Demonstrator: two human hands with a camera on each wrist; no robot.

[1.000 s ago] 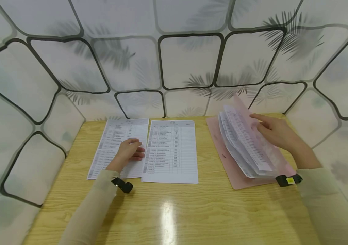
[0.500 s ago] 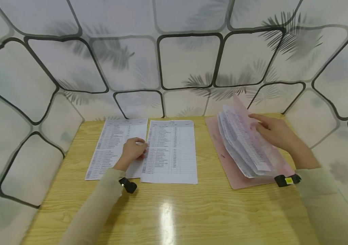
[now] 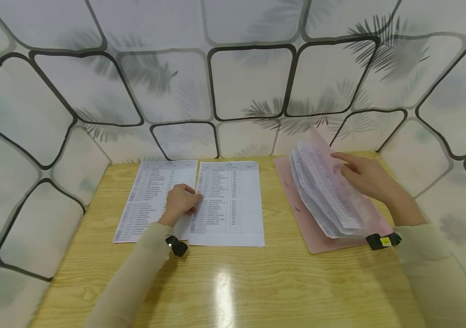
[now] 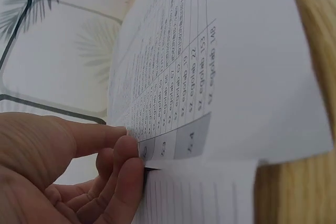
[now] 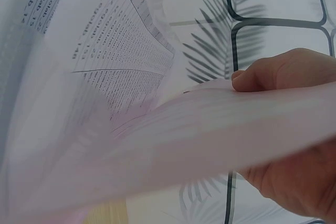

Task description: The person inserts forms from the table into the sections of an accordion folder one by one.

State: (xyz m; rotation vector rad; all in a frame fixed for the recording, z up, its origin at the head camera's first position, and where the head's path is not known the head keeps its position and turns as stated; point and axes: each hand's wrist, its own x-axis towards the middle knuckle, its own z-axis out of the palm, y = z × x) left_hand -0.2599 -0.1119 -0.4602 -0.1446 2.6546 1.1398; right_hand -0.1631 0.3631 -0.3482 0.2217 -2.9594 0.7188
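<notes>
The table [image 3: 282, 282] is yellowish wood with streaky grain, and there's a glare [image 3: 223, 296] on it, nearer than the folder [image 3: 300, 223] and off to its left. Cream sleeves come in from the near side: left sleeve [image 3: 134, 273] well left of the folder, right sleeve [image 3: 433, 269] just right of it. There's a black camera on each wrist, the left camera [image 3: 176, 246] well left of the folder and the right camera [image 3: 383, 241] at its near right corner.

The folder's pink and half open, papers [image 3: 327, 187] fanned out inside. Right hand [image 3: 364, 176] is at its right side, pinching the raised cover [image 3: 374, 216] between thumb and fingers. Left hand [image 3: 181, 200] is left of the folder, fingers curled, pinching the left edge of the inner sheet [image 3: 233, 205], the one closer to the folder. The outer sheet [image 3: 148, 205] is farther left, partly under that hand.

Behind the folder is a whitish back wall [image 3: 253, 82] with rounded black and grey outlines plus grey palm leaves. Left wall [image 3: 21, 109] and right wall [image 3: 462, 100] have the same outlines.

Count: 1 table, 2 sleeves, 2 cameras, 2 hands, 1 folder, 2 loose sheets, 3 walls. Papers in the folder: several, but they overlap too much to count.
</notes>
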